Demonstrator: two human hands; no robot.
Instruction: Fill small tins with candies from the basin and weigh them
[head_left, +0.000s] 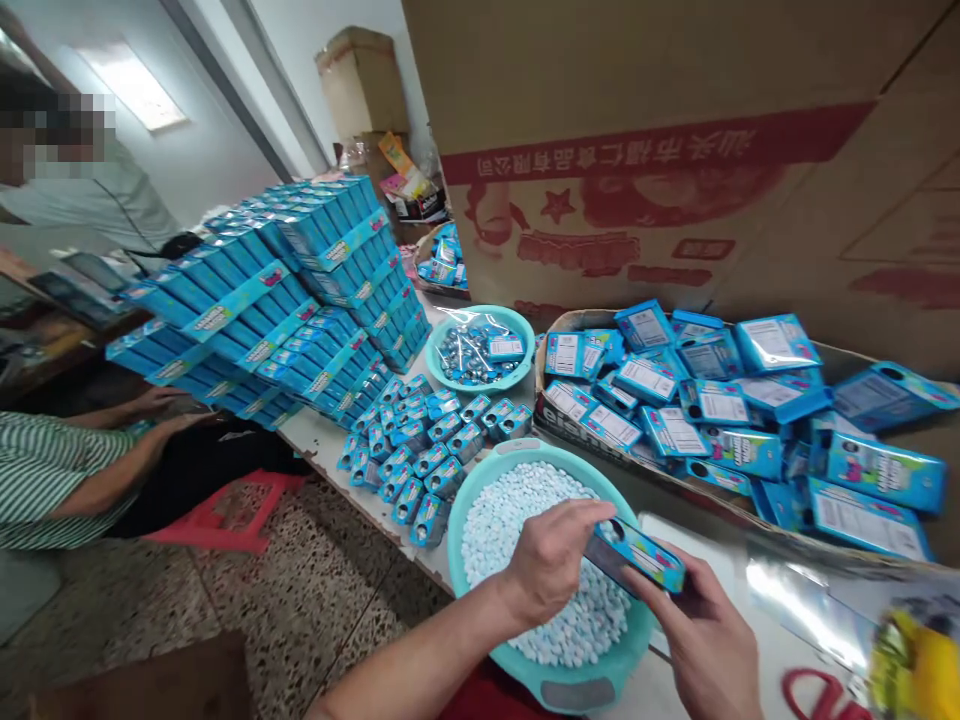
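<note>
A small blue candy box (651,562) is held tilted over the bowl, with a round hole near its left end. My right hand (705,625) grips it by the lower right, its thumb and fingers closed around the sides. Curled closed, my left hand (551,560) has its fingertips at the holed end; anything inside those fingers is hidden. Below both hands stands a turquoise bowl (466,500) full of small pale blue and white candies (517,510). Several blue boxes (435,450) stand in rows on the table, left of the bowl.
An open carton (592,445) of loose blue boxes lies to the right. Behind are a second bowl (517,325) with shiny round pieces and tall stacks of boxes (300,290). Red scissors handles (821,695) lie at lower right. Another person in a striped sleeve (45,480) sits left.
</note>
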